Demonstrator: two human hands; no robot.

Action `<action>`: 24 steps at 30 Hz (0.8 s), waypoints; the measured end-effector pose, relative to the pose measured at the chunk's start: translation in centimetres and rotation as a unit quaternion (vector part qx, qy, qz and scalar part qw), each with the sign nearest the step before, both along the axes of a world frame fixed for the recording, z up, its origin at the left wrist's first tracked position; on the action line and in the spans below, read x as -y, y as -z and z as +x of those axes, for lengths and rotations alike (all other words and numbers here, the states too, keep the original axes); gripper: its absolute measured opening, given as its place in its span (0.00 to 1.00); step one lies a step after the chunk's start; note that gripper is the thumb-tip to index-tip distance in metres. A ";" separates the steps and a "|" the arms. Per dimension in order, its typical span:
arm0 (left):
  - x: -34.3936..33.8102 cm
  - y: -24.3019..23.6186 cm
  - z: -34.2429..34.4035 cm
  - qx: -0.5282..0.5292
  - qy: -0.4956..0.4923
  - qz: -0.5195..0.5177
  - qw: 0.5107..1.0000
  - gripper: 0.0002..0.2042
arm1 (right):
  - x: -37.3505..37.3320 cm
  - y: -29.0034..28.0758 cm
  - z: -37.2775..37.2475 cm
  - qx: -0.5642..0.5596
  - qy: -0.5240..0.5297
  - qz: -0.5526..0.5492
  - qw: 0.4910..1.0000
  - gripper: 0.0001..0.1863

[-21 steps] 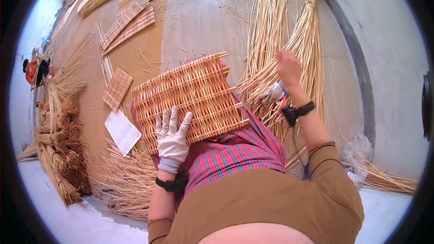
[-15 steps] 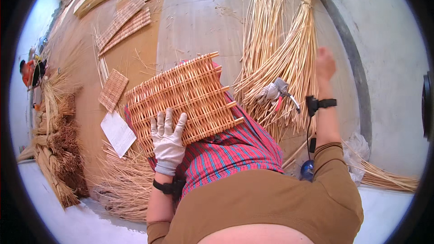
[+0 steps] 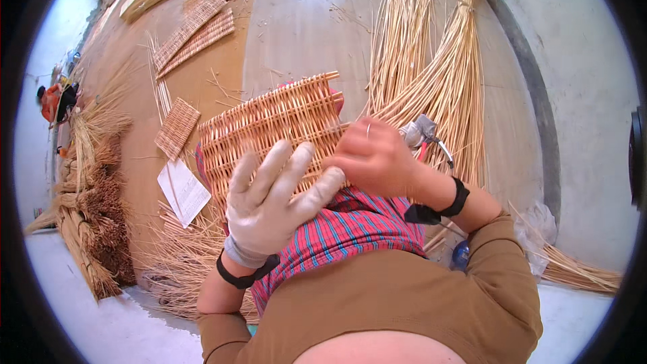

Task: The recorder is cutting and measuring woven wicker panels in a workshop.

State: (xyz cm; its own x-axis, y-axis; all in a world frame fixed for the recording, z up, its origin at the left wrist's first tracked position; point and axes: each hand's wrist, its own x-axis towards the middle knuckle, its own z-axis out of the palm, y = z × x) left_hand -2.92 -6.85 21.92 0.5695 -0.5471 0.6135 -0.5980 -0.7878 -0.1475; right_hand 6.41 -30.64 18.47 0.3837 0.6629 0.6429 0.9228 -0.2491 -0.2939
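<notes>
A woven wicker panel point(image 3: 266, 121) lies across my lap on a red and blue checked cloth point(image 3: 350, 222), tilted, with bare stake ends sticking out at its right edge. My left hand point(image 3: 273, 192), in a white glove, is over the panel's near side with its fingers spread. Bare and curled closed, my right hand point(image 3: 374, 162) is at the panel's right edge, close to my left thumb. What its fingers hold, if anything, is hidden. Behind it, a grey-white glove point(image 3: 419, 128) and a red-handled hand tool point(image 3: 438, 148) rest on the long wicker rods.
Long wicker rods point(image 3: 431, 74) spread over the floor at right. Small woven pieces point(image 3: 178, 128) and a white paper sheet point(image 3: 185, 192) lie at left, beside loose rods. Stacked bundles point(image 3: 98, 209) stand farther left, with a person point(image 3: 57, 102) beyond. A plastic bag point(image 3: 536, 232) sits at lower right.
My right hand has come from over the rods at far right to the panel's right edge and curled closed. My left hand has moved right, its fingers spreading wider.
</notes>
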 end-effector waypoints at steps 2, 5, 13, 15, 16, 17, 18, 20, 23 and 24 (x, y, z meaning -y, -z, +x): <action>-2.0 0.5 -1.3 -0.291 -0.076 0.004 0.954 0.25 | 1.3 -0.1 1.1 0.028 0.044 -0.010 0.999 0.10; -7.6 4.9 -3.0 -0.211 -0.152 -0.068 0.963 0.20 | 6.6 1.8 4.4 0.061 0.148 -0.082 0.984 0.05; -9.8 5.0 -5.4 -0.236 -0.114 -0.086 0.961 0.13 | 8.5 5.0 6.4 0.048 0.166 -0.145 0.974 0.10; -8.8 2.7 -5.0 -0.183 -0.147 -0.046 0.971 0.13 | 9.0 5.3 7.6 0.076 0.189 -0.172 0.964 0.10; -9.2 1.7 -5.3 -0.186 -0.143 -0.045 0.971 0.13 | 9.5 5.1 8.4 0.073 0.192 -0.173 0.963 0.10; -9.9 1.1 -5.8 -0.158 -0.188 -0.033 0.969 0.14 | 10.5 4.9 8.9 0.063 0.215 -0.140 0.964 0.09; -10.9 1.1 -6.3 -0.129 -0.232 -0.020 0.964 0.15 | 11.3 4.6 9.1 0.053 0.239 -0.106 0.964 0.09; -13.3 2.7 -7.9 -0.142 -0.238 -0.029 0.960 0.15 | 10.4 3.9 9.1 0.086 0.219 -0.120 0.964 0.08; -19.8 6.3 -11.1 -0.156 -0.313 -0.058 0.935 0.16 | 12.1 5.1 11.1 0.126 0.220 -0.138 0.957 0.06; -22.5 7.7 -12.3 -0.157 -0.377 -0.081 0.909 0.17 | 13.7 5.9 12.2 0.134 0.242 -0.145 0.950 0.04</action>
State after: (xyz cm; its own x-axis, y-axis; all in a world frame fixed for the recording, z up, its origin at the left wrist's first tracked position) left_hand -15.23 15.68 14.18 0.9059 0.1554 0.3939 0.1293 -0.9873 0.0921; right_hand 18.58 -44.32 12.57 0.5378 0.6143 0.5774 0.7112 -0.6983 0.0806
